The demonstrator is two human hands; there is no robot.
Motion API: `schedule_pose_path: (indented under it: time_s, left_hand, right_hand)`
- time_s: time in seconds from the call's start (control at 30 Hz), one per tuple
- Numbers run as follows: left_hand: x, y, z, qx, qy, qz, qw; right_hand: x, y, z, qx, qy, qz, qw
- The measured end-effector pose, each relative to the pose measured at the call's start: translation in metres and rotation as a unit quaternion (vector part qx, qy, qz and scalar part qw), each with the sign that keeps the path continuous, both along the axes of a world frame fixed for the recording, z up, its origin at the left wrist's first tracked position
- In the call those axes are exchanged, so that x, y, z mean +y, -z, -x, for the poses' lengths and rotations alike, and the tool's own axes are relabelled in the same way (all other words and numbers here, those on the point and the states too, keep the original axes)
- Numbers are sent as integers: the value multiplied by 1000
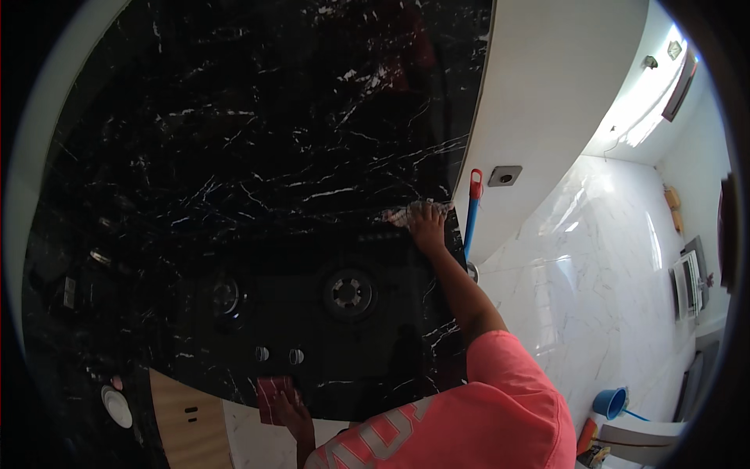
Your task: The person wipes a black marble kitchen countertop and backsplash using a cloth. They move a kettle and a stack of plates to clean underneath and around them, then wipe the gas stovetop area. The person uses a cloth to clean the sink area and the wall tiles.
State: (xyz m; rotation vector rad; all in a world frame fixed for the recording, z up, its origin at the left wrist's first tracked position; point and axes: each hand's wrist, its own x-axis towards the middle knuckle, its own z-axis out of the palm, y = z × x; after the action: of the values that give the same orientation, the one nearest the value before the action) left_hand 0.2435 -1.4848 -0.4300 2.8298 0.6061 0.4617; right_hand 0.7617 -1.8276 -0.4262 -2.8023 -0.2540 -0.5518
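My right hand (pixel 428 227) presses a crumpled patterned cloth (pixel 401 216) against the black marble surface, behind the right part of the built-in gas hob (pixel 363 375). Near the counter's front edge, my left hand (pixel 291 410) rests on a dark red cloth (pixel 273 400) with light lines. Part of that cloth lies under the fingers. Between the hands are a round burner (pixel 348 293) and two control knobs, the nearer to my left hand being the right knob (pixel 296 356). Another burner (pixel 226 295) sits further left.
A blue pole with a red end (pixel 472 205) stands just beyond the counter's right end, near a wall socket (pixel 505 176). A white bowl or plate (pixel 116 406) lies at the lower left. A blue bucket (pixel 610 403) stands at the lower right.
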Motion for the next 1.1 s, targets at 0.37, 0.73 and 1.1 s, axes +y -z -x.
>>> schedule_pose_path:
  time_s: [0.37,0.73,1.1]
  left_hand:
    - [11,-48,-29,-161,-144,180,960]
    - [-200,-182,-344,-224,358,88,902]
    - [-276,-68,-346,-48,439,169,881]
  right_hand:
    - [-62,-25,242,84,-142,46,985]
    - [-86,-27,383,195,-161,-23,967]
    - [-60,-10,240,121,-118,33,985]
